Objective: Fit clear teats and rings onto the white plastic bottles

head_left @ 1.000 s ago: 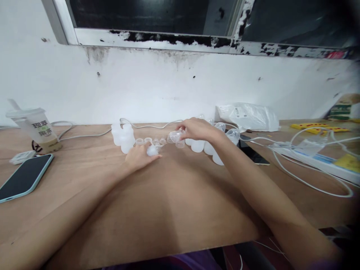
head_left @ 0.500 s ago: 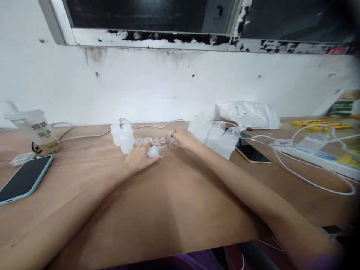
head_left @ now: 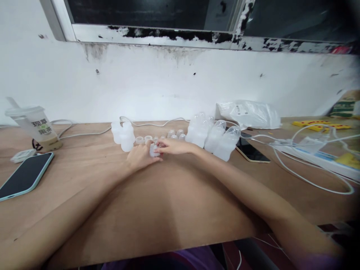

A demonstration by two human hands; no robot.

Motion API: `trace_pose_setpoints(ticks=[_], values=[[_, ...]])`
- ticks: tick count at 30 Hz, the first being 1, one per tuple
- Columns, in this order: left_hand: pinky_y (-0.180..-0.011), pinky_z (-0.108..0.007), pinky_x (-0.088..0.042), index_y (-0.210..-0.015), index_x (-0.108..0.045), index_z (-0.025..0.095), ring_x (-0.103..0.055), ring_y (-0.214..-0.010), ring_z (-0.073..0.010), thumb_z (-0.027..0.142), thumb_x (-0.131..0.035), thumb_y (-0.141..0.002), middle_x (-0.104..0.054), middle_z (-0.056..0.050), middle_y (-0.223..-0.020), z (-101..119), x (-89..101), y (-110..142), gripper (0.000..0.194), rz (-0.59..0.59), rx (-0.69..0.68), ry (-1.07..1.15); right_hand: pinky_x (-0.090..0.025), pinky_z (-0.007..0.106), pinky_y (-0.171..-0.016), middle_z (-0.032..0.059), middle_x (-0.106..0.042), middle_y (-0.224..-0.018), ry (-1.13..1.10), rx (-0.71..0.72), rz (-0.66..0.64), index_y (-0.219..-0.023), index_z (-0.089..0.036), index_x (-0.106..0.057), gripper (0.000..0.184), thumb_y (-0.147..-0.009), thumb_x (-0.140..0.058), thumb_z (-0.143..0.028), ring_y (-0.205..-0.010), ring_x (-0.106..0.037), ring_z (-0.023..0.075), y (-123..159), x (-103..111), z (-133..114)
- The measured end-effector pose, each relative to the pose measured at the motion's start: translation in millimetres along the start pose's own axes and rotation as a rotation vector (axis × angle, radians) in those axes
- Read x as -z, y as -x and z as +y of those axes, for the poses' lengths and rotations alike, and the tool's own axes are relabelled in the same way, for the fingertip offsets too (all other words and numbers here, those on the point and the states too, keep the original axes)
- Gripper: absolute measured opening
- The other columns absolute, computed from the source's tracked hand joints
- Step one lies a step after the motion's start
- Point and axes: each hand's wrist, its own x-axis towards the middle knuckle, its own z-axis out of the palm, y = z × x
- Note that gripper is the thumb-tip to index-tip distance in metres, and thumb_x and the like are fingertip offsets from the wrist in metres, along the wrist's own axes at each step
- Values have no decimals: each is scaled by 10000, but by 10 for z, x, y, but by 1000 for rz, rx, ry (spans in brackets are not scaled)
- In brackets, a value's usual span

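My left hand [head_left: 140,155] is wrapped round a small frosted baby bottle [head_left: 153,150], which lies tilted with its top toward the right. My right hand [head_left: 170,147] is closed on the same bottle from the right, thumb and fingers pinching near its top; its fingers hide the bottle's nipple end. Behind the hands is a row of clear screw rings [head_left: 148,139] and small nipples [head_left: 155,139], partly covered. Several clear dome caps [head_left: 180,133] are grouped just behind my right hand. Frosted bottles [head_left: 127,137] without caps stand at the left.
Capped bottles [head_left: 222,140] stand right of my hands, with a white plastic bag [head_left: 249,114] behind. A phone [head_left: 253,150] and a power strip [head_left: 317,155] with looping cables are at the right. At the left are a drink cup [head_left: 42,127] and another phone [head_left: 26,174].
My right hand has moved left from the clear dome caps to the bottle in my left hand. The caps behind it are now uncovered. My left hand has stayed in place.
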Motion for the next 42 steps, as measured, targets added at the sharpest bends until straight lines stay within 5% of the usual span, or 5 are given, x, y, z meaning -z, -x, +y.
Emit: trace_pose_setpoints(ticks=[11, 17, 22, 32, 42], values=[[-677, -333, -435, -1120, -378, 172, -562, -874, -279, 647, -556, -562, -580, -96, -941, -125, -38, -102, 754, -15, -74, 100, -417, 316, -690, 65, -527, -903, 212, 340, 367, -1039, -176, -431, 268, -786, -492, -239, -793, -512, 171, 124, -253, 108], [-668, -352, -442, -1152, -347, 191, -553, -902, -295, 683, -498, -582, -575, -103, -974, -97, -30, -83, 768, -36, -120, 50, -451, 308, -719, 91, -484, -1058, -111, 377, 615, -1064, -193, -403, 255, -811, -423, -220, -950, -486, 166, 180, -560, 263], [-628, -346, -437, -1158, -336, 190, -583, -826, -294, 651, -471, -636, -606, -95, -893, 1, -11, -20, 710, -58, -123, -49, -446, 259, -577, -23, -520, -627, -351, 177, 453, -892, -192, -399, 119, -852, -358, -297, -560, -509, 102, 175, -562, 250], [-664, -336, -421, -1067, -455, 230, -560, -845, -269, 684, -466, -593, -591, -73, -928, -131, 52, -79, 657, -226, -213, -6, -424, 277, -720, 80, -441, -1006, 221, 537, 472, -888, -174, -493, 178, -778, -378, -94, -800, -475, 123, 236, -510, 349], [-660, -344, -419, -1055, -475, 226, -557, -853, -280, 674, -462, -593, -595, -79, -922, -88, 42, -73, 645, -227, -155, 10, -430, 321, -769, 77, -432, -958, 161, 530, 569, -930, -194, -392, 175, -770, -414, -129, -896, -451, 161, 227, -548, 298]])
